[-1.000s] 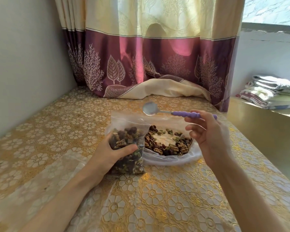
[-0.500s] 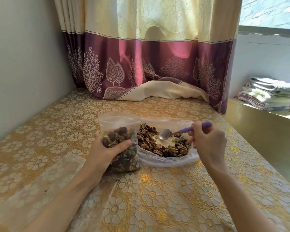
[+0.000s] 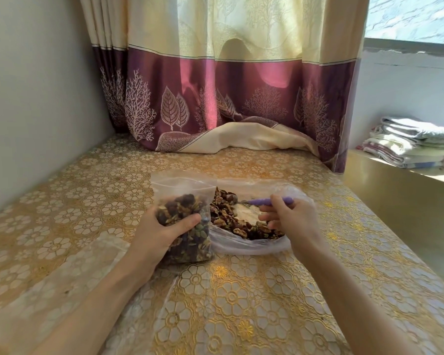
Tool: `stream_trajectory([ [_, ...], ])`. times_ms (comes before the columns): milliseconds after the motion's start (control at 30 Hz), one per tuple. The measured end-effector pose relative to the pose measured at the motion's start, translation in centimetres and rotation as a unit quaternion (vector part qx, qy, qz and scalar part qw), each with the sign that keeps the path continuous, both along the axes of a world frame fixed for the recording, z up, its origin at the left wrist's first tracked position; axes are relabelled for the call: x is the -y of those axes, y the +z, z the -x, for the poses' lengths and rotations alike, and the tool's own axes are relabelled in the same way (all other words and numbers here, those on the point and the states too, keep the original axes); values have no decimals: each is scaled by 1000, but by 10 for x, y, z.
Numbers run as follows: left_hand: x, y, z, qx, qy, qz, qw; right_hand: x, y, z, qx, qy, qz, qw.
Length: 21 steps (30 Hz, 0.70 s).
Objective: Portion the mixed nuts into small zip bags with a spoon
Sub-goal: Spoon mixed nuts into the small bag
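Left hand point(image 3: 162, 231) wrapped around the nut-filled zip bag point(image 3: 183, 221), upright on the table point(image 3: 241, 303). At its three o'clock, right hand point(image 3: 292, 217) pinching the purple spoon point(image 3: 267, 201), bowl sunk in the mixed nuts point(image 3: 231, 213).

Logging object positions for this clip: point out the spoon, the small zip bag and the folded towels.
spoon point(image 3: 269, 201): head view, on its purple handle.
small zip bag point(image 3: 182, 184): head view, clear upper part above the nuts.
folded towels point(image 3: 410, 139): head view, middle of the stack.
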State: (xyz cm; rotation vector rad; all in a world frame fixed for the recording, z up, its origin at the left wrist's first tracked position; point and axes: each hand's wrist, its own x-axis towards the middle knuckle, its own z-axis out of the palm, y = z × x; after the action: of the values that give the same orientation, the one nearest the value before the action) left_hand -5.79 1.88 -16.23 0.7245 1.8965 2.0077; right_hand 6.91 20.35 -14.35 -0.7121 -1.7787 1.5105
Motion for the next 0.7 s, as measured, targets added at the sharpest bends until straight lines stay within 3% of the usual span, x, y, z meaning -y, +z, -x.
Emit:
stream_trajectory([
  [333,0,-3,2,-6,-25,15,1000,3,4,1,-25,24,171,985],
  [700,0,-8,7,-17,-33,36,999,-3,14,-12,-81,-39,114,989],
])
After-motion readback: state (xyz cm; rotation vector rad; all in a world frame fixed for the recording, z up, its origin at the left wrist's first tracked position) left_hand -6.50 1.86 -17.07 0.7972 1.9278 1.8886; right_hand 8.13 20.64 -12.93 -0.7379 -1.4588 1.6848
